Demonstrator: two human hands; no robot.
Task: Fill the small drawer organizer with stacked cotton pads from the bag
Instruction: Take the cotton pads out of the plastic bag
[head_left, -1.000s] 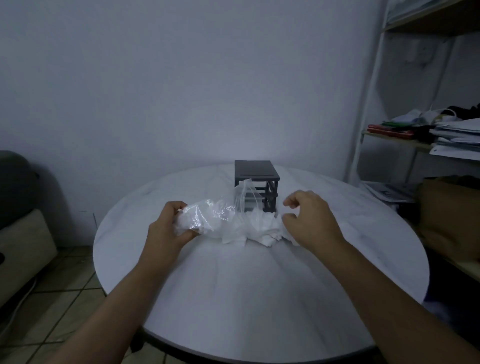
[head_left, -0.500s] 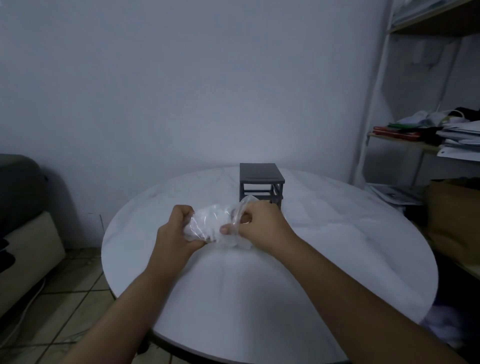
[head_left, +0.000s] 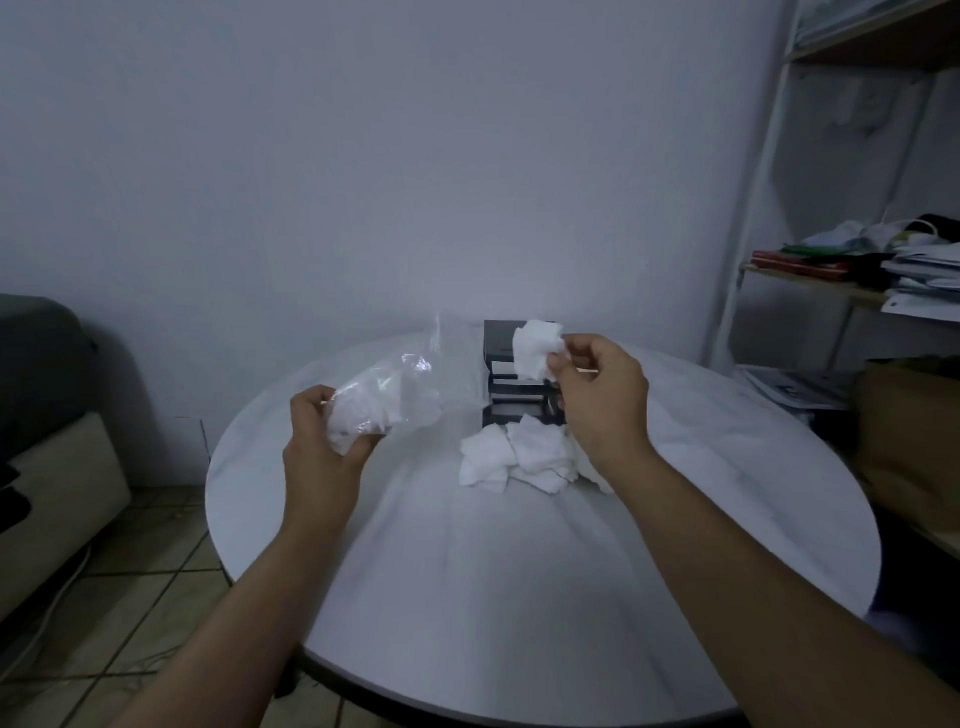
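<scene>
Here the left hand (head_left: 322, 447) grips the clear plastic bag (head_left: 400, 395) by its full end, fingers curled round it. It is lifted off the round table (head_left: 467, 597), I judge, to keep the mouth handy. Loose cotton pads (head_left: 519, 457) lie heaped just before the dark drawer organizer (head_left: 501, 364), ready for stacking. The right hand (head_left: 597, 389) pinches a pad bunch (head_left: 535, 348) between thumb and fingertips, raised before the organizer. Whether any drawer is open I can't quite tell in this dimness.
</scene>
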